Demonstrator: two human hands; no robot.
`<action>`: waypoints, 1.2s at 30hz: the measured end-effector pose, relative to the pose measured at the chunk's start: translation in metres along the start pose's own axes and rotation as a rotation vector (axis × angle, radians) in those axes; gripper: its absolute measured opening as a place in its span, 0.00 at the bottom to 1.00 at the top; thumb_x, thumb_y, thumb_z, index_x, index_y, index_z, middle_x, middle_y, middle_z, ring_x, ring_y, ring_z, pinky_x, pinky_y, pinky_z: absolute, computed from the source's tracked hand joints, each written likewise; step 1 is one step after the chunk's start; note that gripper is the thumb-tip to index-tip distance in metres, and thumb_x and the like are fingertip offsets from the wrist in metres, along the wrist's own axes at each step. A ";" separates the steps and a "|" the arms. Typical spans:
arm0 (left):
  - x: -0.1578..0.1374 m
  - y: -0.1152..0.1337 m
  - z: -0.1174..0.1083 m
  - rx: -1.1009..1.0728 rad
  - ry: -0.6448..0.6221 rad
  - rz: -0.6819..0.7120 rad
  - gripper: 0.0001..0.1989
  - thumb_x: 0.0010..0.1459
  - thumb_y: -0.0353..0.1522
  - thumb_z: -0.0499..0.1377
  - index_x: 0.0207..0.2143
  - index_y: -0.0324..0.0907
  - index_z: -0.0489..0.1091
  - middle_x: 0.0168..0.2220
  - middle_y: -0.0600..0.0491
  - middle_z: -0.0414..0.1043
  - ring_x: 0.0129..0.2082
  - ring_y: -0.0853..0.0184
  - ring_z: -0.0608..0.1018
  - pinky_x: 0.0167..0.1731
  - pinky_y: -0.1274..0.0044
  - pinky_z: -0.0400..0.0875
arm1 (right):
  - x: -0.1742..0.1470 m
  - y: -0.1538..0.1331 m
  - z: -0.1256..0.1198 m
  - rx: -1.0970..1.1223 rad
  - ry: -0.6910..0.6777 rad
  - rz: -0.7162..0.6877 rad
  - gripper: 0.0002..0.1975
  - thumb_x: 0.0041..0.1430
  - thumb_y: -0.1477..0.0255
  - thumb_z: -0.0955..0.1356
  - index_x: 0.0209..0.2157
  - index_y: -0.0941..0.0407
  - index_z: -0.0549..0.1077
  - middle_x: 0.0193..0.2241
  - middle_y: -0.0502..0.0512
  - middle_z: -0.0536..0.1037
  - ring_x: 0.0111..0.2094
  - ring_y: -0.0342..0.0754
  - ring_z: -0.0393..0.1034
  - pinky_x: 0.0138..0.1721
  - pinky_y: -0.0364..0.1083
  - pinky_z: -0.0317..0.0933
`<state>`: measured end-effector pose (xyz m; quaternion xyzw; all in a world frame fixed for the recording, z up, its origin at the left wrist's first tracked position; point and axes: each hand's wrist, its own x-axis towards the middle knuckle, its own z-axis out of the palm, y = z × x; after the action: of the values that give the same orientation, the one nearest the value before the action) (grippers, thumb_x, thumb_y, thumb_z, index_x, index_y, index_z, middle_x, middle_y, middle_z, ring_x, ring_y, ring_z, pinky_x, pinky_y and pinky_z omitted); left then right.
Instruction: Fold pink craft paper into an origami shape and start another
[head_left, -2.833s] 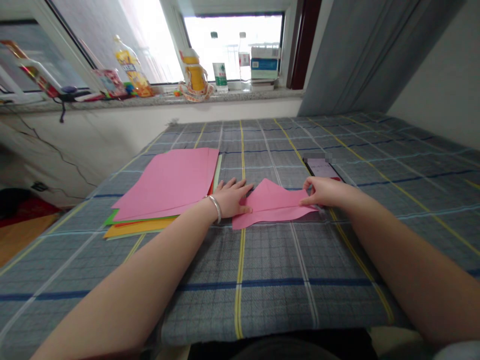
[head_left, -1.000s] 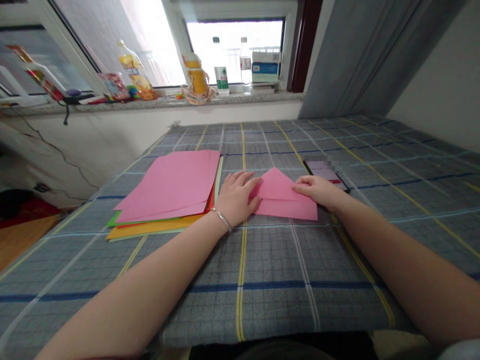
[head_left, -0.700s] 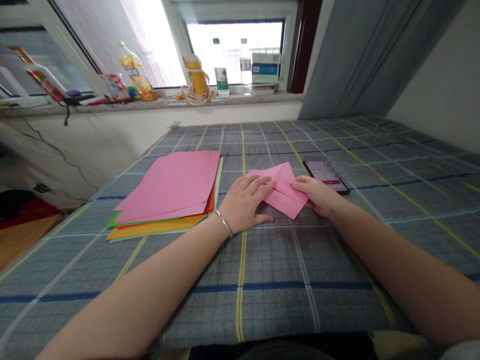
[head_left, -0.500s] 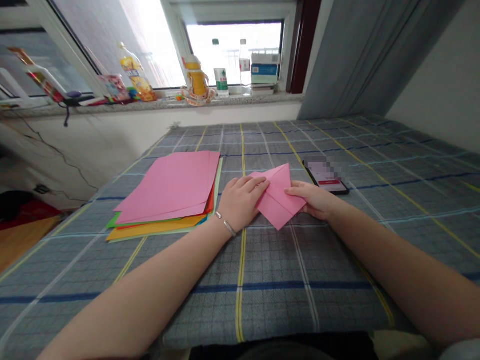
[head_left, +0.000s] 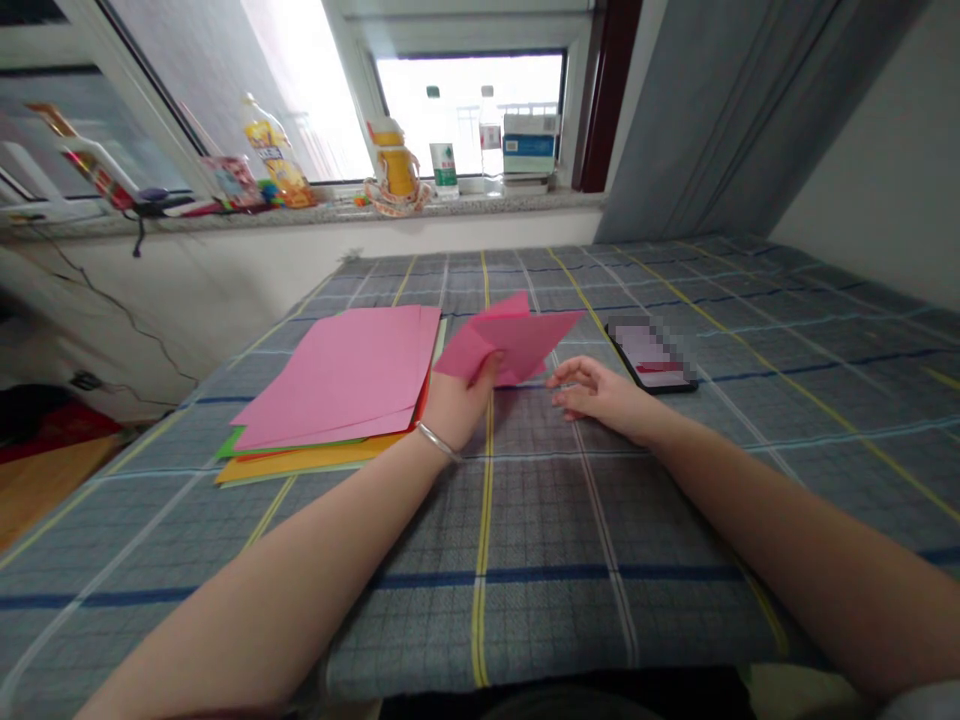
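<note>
A folded sheet of pink paper (head_left: 517, 340) is held up in my left hand (head_left: 461, 408), the thumb pressed on its near face and the other fingers hidden behind it. The paper is tilted above the cloth, with pointed flaps standing out to the top and right. My right hand (head_left: 592, 392) is just right of the paper and apart from it, fingers loosely curved and spread, holding nothing. Left of my left hand lies a stack of coloured paper (head_left: 345, 370), pink on top, with orange, green and red edges showing.
A phone (head_left: 652, 355) lies on the checked tablecloth (head_left: 555, 520) beyond my right hand. Along the windowsill (head_left: 330, 208) stand a juice bottle (head_left: 276, 150), a yellow flask (head_left: 395, 165), a clear bottle (head_left: 490, 135) and boxes (head_left: 529, 145).
The pink paper has been lifted, turned and shifted left in my left hand. My right hand has let go of it and moved slightly left, fingers now free.
</note>
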<state>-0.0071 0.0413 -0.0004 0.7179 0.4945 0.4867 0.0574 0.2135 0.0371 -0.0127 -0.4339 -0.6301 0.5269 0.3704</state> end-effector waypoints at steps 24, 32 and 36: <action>0.021 -0.001 -0.021 -1.061 -0.221 -0.780 0.23 0.59 0.48 0.51 0.43 0.39 0.71 0.34 0.48 0.77 0.33 0.62 0.79 0.31 0.71 0.77 | 0.005 0.005 -0.022 0.148 0.101 0.200 0.07 0.54 0.71 0.69 0.36 0.55 0.75 0.29 0.52 0.77 0.24 0.40 0.67 0.23 0.38 0.64; 0.031 -0.017 -0.027 -0.877 -0.381 -0.930 0.11 0.58 0.32 0.53 0.35 0.35 0.73 0.26 0.50 0.73 0.23 0.70 0.75 0.22 0.81 0.71 | 0.004 0.007 -0.045 -0.066 -0.017 0.288 0.10 0.55 0.69 0.68 0.38 0.56 0.77 0.24 0.51 0.74 0.20 0.39 0.64 0.18 0.37 0.59; 0.025 -0.020 -0.022 -0.540 -0.410 -0.777 0.12 0.54 0.36 0.61 0.39 0.39 0.72 0.28 0.52 0.73 0.22 0.71 0.72 0.19 0.83 0.63 | 0.003 0.007 -0.050 -0.169 -0.076 0.293 0.14 0.56 0.66 0.67 0.42 0.55 0.77 0.25 0.51 0.75 0.19 0.38 0.61 0.18 0.38 0.57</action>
<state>-0.0362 0.0620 0.0161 0.5214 0.5600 0.3890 0.5130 0.2597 0.0578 -0.0112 -0.5304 -0.6156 0.5364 0.2280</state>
